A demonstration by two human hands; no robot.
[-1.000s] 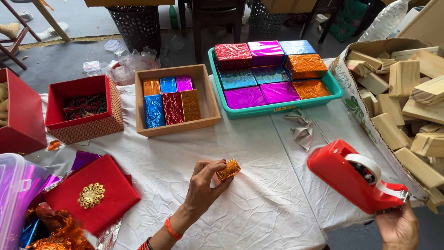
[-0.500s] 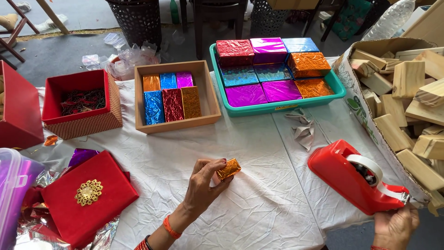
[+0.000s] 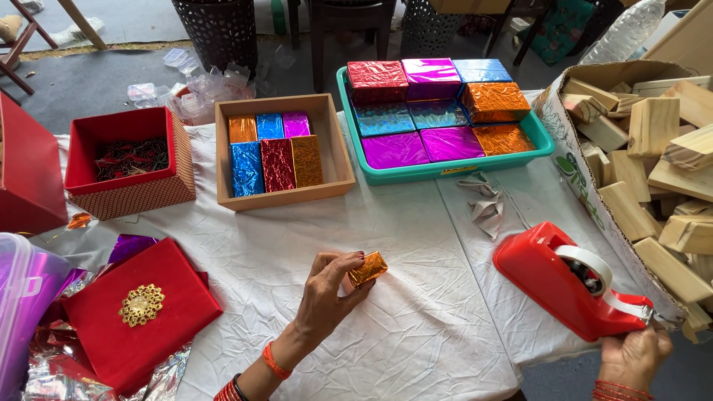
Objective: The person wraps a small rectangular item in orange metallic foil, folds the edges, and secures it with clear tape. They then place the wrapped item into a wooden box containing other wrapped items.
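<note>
Now: left hand (image 3: 327,293) pinches gold-foil block (image 3: 368,269) | right hand (image 3: 631,356) at tape dispenser (image 3: 568,278)

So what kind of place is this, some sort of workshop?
Probably a small gift-packing workshop: foil-wrapped blocks fill a teal tray, bare wooden blocks wait in a carton, and the left hand holds a gold-wrapped block near a red tape dispenser.

Brightness: bright, even daylight across the white tablecloth (image 3: 416,245).
Shadows: soft and short; a faint one lies under the left hand (image 3: 327,293) and beside the red tape dispenser (image 3: 568,282).
Glare: sparkling highlights on the foil-wrapped blocks in the teal tray (image 3: 445,169) and the wooden box (image 3: 334,152).
Focus: sharp at centre.
Edges: slight wide-angle stretch; the purple plastic container (image 3: 18,312) at the left looks smeared.
</note>
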